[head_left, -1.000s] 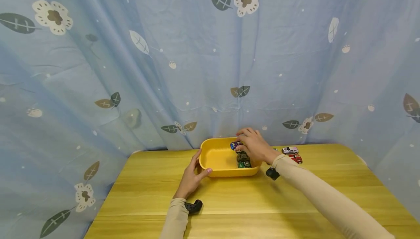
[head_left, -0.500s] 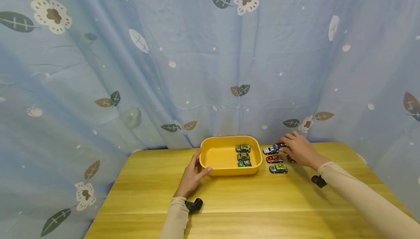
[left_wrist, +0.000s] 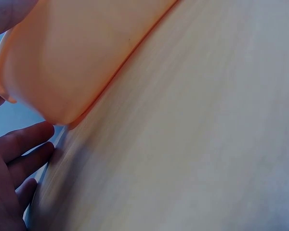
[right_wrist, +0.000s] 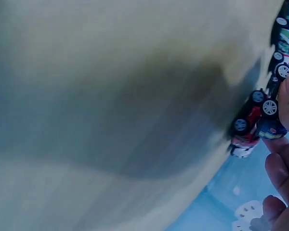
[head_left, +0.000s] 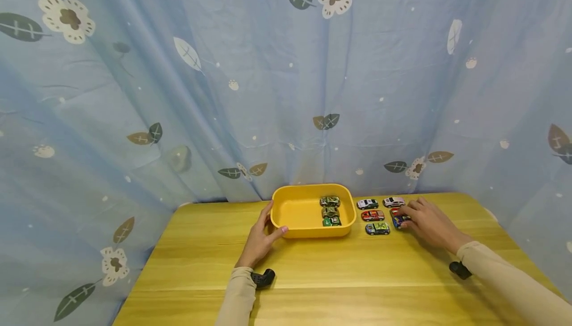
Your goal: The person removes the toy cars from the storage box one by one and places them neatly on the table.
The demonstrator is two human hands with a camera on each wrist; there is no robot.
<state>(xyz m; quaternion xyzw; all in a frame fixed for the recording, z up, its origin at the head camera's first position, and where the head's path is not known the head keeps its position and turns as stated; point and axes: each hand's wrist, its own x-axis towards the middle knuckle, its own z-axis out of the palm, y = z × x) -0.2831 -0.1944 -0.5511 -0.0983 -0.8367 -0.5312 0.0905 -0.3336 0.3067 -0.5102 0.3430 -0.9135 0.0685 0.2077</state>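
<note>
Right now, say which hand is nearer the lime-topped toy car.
Right. The right hand is just right of the lime-topped toy car, pinching a blue toy car; the left hand is farther, at the left end of the yellow tub.

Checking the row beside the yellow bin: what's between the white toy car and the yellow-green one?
A red toy car lies there, as the head view shows.

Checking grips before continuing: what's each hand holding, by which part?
Left hand: yellow tub, by its left end. Right hand: blue toy car, thumb along one wheeled side; the opposite contact is hidden.
</note>
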